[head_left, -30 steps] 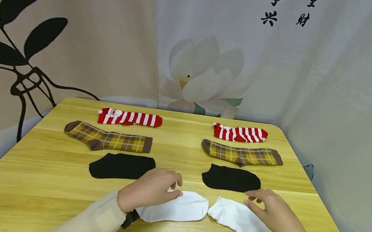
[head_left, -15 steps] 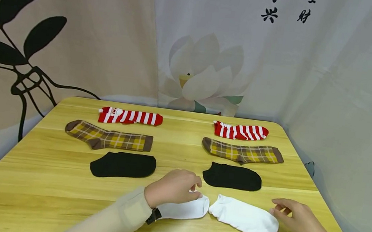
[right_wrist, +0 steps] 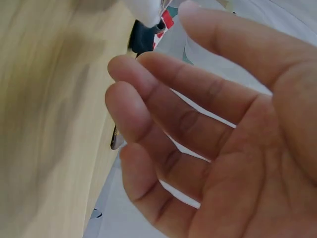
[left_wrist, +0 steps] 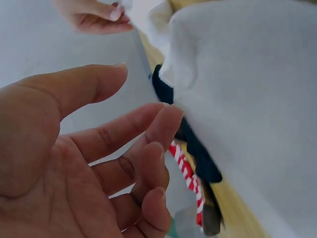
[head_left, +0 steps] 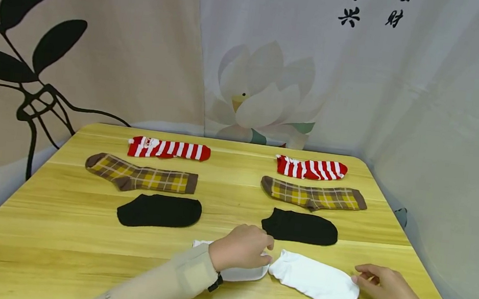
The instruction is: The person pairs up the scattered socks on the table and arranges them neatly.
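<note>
Two white ankle socks lie end to end at the front of the table. My left hand (head_left: 240,249) hovers over the left white sock (head_left: 247,274), covering part of it, its fingertips close to that sock's right end. In the left wrist view the fingers are loosely bent, the thumb stands apart, and white fabric (left_wrist: 237,89) fills the right side. Beside the right end of the right white sock (head_left: 313,279) is my right hand (head_left: 388,289), thumb tip right at the sock's edge. The right wrist view shows its fingers relaxed, with nothing in the palm.
Behind them, in rows on the wooden table (head_left: 57,232), lie black socks (head_left: 161,212) (head_left: 301,227), brown-and-yellow plaid socks (head_left: 156,179) (head_left: 314,196) and red-and-white striped socks (head_left: 181,151) (head_left: 312,169). A printed curtain (head_left: 144,50) hangs behind the table.
My left hand has moved right along the left white sock. My right hand has shifted right and slightly down, off the right white sock to its outer end. The socks stay in place.
</note>
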`<state>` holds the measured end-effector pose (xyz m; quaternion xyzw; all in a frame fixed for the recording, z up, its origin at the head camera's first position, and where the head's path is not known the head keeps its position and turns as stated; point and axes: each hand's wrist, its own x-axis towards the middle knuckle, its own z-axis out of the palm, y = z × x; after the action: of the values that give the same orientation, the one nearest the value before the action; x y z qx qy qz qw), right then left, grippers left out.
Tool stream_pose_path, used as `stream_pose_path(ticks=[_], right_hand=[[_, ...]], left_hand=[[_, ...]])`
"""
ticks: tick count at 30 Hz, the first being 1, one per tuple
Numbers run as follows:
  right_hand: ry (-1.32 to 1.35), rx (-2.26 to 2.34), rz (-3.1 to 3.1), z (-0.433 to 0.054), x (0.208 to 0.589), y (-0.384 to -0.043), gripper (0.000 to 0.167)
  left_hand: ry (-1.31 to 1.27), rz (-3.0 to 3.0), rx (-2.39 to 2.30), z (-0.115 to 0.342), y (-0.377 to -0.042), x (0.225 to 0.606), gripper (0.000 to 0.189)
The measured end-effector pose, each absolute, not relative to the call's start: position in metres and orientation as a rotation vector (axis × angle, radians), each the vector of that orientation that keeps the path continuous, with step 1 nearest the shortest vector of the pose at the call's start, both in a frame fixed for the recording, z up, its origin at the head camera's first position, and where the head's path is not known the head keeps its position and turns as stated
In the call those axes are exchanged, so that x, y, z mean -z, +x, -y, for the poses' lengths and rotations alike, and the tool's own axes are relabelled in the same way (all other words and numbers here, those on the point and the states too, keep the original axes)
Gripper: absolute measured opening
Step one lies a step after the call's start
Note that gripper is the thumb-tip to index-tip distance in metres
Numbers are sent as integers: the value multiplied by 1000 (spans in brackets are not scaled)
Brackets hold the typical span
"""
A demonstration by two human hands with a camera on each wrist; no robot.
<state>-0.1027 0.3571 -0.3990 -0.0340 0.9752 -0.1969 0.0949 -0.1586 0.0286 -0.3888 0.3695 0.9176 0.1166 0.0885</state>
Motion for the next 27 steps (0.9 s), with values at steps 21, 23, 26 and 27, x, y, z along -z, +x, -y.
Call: stream_pose_path(ticks=[21, 23, 26, 27], right_hand=[[-21, 591, -2798, -352, 413, -100, 12], [-30, 585, -2811, -350, 413, -100, 11], [-17, 582, -2819, -348, 414, -101, 11], [-13, 580, -2819, -347, 414, -101, 11]], left_hand=[[1216, -2881, -45, -57, -148, 411, 25], [1210, -2873, -31, -58, -148, 410, 23], [1211, -2856, -27, -59, -147, 410, 25], [1216, -2852, -25, -60, -147, 410, 27]])
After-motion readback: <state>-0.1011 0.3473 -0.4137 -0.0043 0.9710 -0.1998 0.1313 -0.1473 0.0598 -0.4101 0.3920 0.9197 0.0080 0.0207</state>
